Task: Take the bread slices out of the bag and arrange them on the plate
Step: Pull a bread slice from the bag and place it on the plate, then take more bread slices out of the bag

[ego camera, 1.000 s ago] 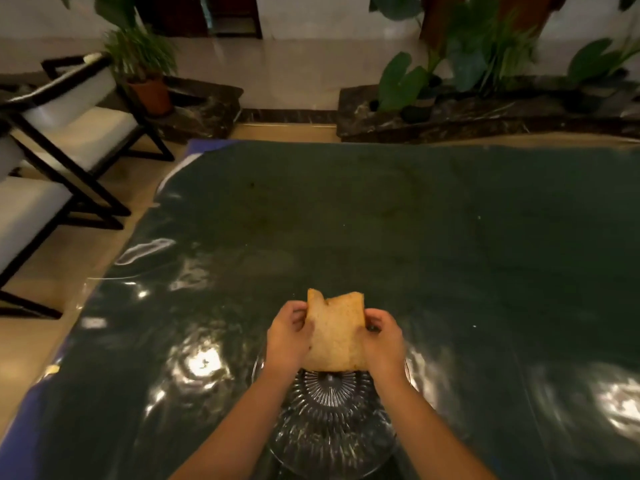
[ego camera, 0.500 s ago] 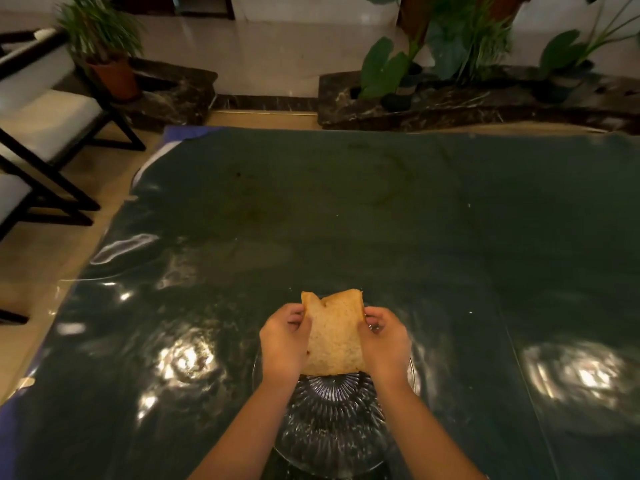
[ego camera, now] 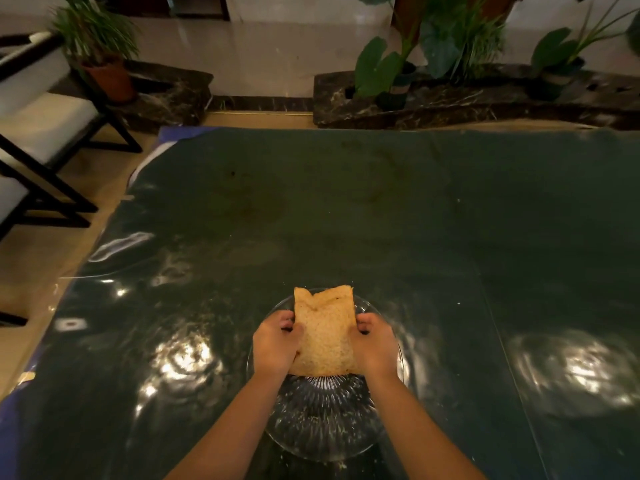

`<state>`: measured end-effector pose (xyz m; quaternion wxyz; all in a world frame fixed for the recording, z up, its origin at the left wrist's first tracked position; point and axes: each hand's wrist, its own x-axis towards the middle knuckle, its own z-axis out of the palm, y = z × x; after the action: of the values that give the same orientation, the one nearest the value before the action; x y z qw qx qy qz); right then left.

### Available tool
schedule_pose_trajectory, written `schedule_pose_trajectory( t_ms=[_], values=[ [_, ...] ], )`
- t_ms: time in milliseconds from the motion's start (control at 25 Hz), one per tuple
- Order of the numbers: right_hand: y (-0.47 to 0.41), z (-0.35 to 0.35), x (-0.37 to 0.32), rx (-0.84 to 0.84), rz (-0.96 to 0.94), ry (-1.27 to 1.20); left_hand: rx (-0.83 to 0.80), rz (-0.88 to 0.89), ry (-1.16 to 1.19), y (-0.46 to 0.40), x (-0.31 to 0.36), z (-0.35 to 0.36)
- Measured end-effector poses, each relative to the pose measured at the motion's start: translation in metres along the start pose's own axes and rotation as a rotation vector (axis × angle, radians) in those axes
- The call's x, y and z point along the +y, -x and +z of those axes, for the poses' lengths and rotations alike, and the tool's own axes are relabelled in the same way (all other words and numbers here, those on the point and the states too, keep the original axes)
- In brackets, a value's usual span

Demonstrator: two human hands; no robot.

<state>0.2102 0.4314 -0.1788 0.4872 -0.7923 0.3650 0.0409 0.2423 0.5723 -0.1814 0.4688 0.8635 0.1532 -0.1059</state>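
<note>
Dark glossy table (ego camera: 346, 209), glass plate (ego camera: 388, 424) near edge. Left hand (ego camera: 275, 344) and right hand (ego camera: 375, 344) pinch bread slice (ego camera: 325, 337) by its sides. Lower flat, release both together.

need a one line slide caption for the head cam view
Both hands, left hand and right hand, hold a bread slice over a glass plate on a dark table.

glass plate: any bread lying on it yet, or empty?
Apparently empty. The glass plate shows only bare ribbed glass and crumbs. The one bread slice is pinched between left hand and right hand over its far half.
</note>
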Motion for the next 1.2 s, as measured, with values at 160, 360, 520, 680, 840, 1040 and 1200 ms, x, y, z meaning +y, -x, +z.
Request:
schedule_pose_trajectory(
  t_ms=[160, 360, 520, 680, 840, 1040, 1200],
  values=[
    [-0.007, -0.001, -0.002, -0.010, 0.023, -0.006, -0.014, 0.003, -0.010, -0.008, 0.003, 0.002],
    [-0.004, -0.021, -0.004, -0.018, 0.020, -0.026, 0.010, -0.005, -0.066, 0.005, 0.015, -0.009],
    [0.014, -0.069, -0.011, -0.036, -0.072, -0.096, -0.040, 0.100, -0.084, 0.039, 0.056, -0.018],
    [0.047, -0.151, -0.010, -0.034, -0.201, -0.171, -0.122, 0.278, -0.140, 0.104, 0.112, -0.009],
    [0.086, -0.264, 0.018, 0.025, -0.320, -0.217, -0.166, 0.440, -0.100, 0.200, 0.160, 0.029],
    [0.142, -0.416, 0.085, 0.136, -0.454, -0.181, -0.248, 0.577, -0.082, 0.329, 0.213, 0.109],
    [0.169, -0.518, 0.130, 0.239, -0.497, -0.178, -0.354, 0.645, -0.109, 0.408, 0.260, 0.171]
  ],
)
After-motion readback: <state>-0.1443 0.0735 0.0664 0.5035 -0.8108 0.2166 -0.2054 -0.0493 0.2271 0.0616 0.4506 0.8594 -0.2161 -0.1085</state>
